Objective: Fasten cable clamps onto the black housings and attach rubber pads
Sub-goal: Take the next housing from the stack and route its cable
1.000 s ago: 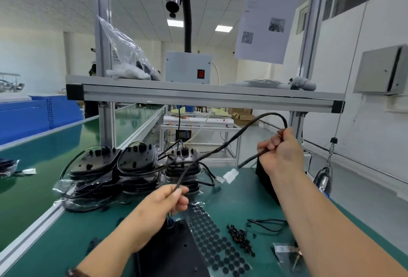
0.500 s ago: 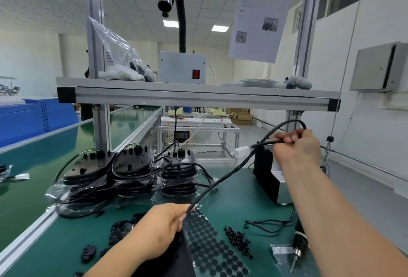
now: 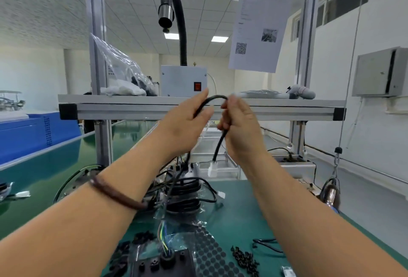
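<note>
Both hands are raised in front of the shelf rail, folding a black cable (image 3: pixel 217 98) into a loop. My left hand (image 3: pixel 185 122) pinches one leg of the loop between thumb and fingers. My right hand (image 3: pixel 239 126) grips the other leg, from which the cable end hangs down to a white connector (image 3: pixel 212 169). The cable runs down with coloured wires (image 3: pixel 163 236) into a black housing (image 3: pixel 163 263) at the bottom edge. A sheet of black rubber pads (image 3: pixel 212 254) lies right of the housing, small black clamps (image 3: pixel 128 248) left of it.
Stacked black housings with cables (image 3: pixel 185 190) sit behind on the green mat. A heap of black screws (image 3: pixel 245 259) lies to the right. An electric screwdriver (image 3: pixel 330 192) hangs at the right edge. An aluminium shelf rail (image 3: pixel 132 109) crosses at hand height.
My left hand rose from the housing up to the cable near my right hand. The hands came together and the cable now bends into a loop with the connector hanging down.
</note>
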Available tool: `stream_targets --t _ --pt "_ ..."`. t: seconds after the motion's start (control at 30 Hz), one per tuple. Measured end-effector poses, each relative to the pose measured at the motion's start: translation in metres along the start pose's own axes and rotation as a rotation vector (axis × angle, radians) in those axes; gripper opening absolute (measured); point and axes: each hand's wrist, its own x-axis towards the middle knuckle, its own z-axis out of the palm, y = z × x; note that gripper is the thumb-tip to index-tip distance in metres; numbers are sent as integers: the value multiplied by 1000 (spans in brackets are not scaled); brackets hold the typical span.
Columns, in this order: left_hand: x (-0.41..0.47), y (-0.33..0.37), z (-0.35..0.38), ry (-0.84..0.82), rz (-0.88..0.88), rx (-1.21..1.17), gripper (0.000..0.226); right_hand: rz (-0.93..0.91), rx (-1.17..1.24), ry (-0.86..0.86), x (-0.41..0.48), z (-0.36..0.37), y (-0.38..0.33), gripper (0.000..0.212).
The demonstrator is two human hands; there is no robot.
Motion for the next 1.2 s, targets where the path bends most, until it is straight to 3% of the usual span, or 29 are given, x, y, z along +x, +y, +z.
stream_targets --t 0.1,0.23,0.4,0.47,0.53,0.63,0.77,0.97,1.2 --pt "11 4 4 43 3 -79 46 -28 -96 -93 -1 11 4 31" --pt "18 -6 -28 222 69 154 24 67 -356 -226 -6 -7 16 9" --pt "21 -31 -75 237 64 278 9 251 -632 -292 -17 -41 32 22" --pt "17 -43 -81 204 43 343 2 320 -518 -254 -17 -50 34 22" --pt "13 -54 -83 196 21 369 6 361 -253 -191 -15 -54 32 26" --pt "7 -60 -83 173 32 470 26 313 -50 -76 -5 -59 25 23" --pt "6 -61 -77 149 62 538 45 223 -34 47 7 -63 14 23" --pt "0 -63 -68 80 88 637 44 176 -100 122 4 -80 4 23" --pt "-1 -71 -55 35 205 725 61 171 -173 186 -7 -97 -5 22"
